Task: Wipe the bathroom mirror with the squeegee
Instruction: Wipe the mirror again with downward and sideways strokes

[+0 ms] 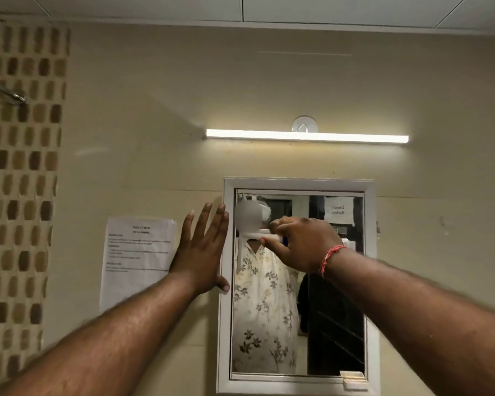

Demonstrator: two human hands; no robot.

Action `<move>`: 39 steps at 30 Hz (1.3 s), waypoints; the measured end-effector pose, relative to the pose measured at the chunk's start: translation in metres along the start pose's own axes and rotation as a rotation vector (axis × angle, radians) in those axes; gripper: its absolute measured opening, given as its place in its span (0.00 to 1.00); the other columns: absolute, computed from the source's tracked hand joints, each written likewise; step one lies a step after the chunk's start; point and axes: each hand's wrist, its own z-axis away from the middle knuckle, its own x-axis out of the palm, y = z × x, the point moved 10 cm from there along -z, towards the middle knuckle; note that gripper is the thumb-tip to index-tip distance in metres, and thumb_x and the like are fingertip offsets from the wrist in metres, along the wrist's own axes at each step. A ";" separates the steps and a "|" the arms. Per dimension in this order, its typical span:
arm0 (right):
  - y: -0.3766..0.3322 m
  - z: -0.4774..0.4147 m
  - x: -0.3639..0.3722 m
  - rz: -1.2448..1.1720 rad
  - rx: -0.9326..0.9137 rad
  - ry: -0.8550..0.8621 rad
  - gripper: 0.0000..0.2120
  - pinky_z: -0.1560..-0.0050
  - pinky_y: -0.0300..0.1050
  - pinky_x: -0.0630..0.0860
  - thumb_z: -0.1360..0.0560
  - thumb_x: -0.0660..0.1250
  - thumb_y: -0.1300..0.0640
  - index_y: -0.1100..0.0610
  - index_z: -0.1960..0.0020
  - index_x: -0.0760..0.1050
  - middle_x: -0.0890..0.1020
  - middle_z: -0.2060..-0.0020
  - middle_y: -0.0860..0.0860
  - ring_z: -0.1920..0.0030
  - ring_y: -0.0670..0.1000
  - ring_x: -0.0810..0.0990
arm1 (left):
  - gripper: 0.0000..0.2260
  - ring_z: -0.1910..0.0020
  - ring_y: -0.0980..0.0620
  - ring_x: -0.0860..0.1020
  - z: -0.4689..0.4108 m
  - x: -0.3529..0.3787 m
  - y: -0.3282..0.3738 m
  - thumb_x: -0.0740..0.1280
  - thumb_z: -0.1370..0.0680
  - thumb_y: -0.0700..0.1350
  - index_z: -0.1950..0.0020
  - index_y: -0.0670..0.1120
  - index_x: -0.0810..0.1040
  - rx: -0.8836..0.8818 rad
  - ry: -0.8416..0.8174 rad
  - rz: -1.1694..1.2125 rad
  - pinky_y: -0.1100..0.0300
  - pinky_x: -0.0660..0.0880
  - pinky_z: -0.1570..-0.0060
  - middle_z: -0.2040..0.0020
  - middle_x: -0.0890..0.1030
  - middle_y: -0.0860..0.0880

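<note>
Right hand (303, 242) clamped on squeegee (270, 238), upper left of mirror (335, 310) glass. Left hand (202, 250) spread flat, bracing on wall and frame edge. Risks: uneven blade pressure leaving streaks; blade catching frame; cabinet door possibly swinging under push.

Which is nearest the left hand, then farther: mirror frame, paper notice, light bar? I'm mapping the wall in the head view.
From the left hand:
1. Mirror frame, under its fingertips, right.
2. Paper notice, just left.
3. Light bar, above, to the right.

tiled bathroom, framed wall mirror (335, 324)
</note>
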 end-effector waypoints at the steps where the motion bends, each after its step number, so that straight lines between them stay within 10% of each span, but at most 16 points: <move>1: 0.000 -0.001 0.001 -0.002 -0.005 0.015 0.41 0.61 0.46 0.84 0.21 0.43 0.20 0.46 0.49 0.85 0.86 0.49 0.41 0.61 0.44 0.82 | 0.80 0.14 0.36 0.20 -0.001 0.000 0.000 0.79 0.35 0.78 0.13 0.43 0.23 -0.007 -0.010 -0.006 0.30 0.32 0.13 0.14 0.19 0.43; 26: 0.049 0.027 -0.003 -0.014 0.018 -0.032 0.35 0.58 0.48 0.86 0.19 0.48 0.24 0.44 0.41 0.85 0.85 0.37 0.38 0.55 0.45 0.84 | 0.79 0.15 0.37 0.18 0.011 0.002 0.000 0.73 0.34 0.83 0.13 0.42 0.22 -0.011 -0.027 -0.085 0.32 0.26 0.15 0.13 0.20 0.43; 34: 0.101 0.073 -0.029 -0.027 0.132 -0.125 0.27 0.56 0.49 0.85 0.15 0.54 0.30 0.46 0.37 0.84 0.74 0.64 0.37 0.61 0.47 0.79 | 0.78 0.12 0.36 0.24 0.007 -0.014 0.035 0.70 0.34 0.86 0.12 0.42 0.24 0.069 0.050 -0.117 0.30 0.36 0.12 0.10 0.26 0.42; 39: 0.137 0.096 -0.035 0.020 0.213 -0.169 0.28 0.56 0.50 0.85 0.16 0.53 0.28 0.44 0.39 0.84 0.78 0.63 0.41 0.61 0.49 0.81 | 0.79 0.11 0.36 0.26 -0.001 -0.029 0.072 0.73 0.36 0.84 0.10 0.42 0.30 0.105 0.082 -0.099 0.30 0.36 0.12 0.09 0.29 0.40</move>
